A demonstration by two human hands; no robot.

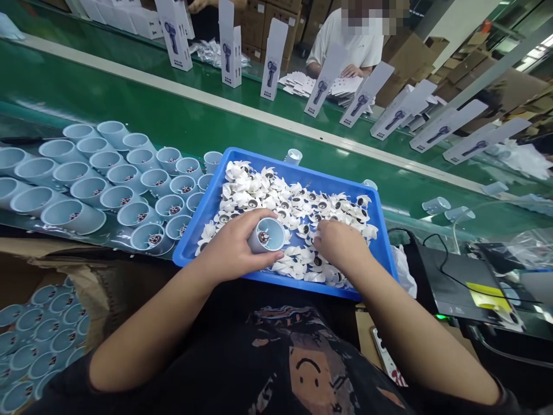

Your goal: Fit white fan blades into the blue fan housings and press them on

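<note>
My left hand (235, 245) is wrapped round a light blue fan housing (280, 235), a short open tube with a small red-and-white motor core inside. Its open end faces up toward me. Below both hands lies a blue tray (375, 230) heaped with white fan impellers (254, 190), some showing dark round hubs. Over the right part of this heap, my right hand (339, 242) reaches down with its fingers bent among the impellers. Its fingertips are hidden, so whether it pinches one cannot be made out.
Rows of similar blue housings (125, 196) stand left of the tray; more fill a cardboard box (99, 288) at lower left. White printed cartons (272, 69) line the green conveyor (173, 104). A person (345, 46) sits across. A black device (458, 282) with cables lies right.
</note>
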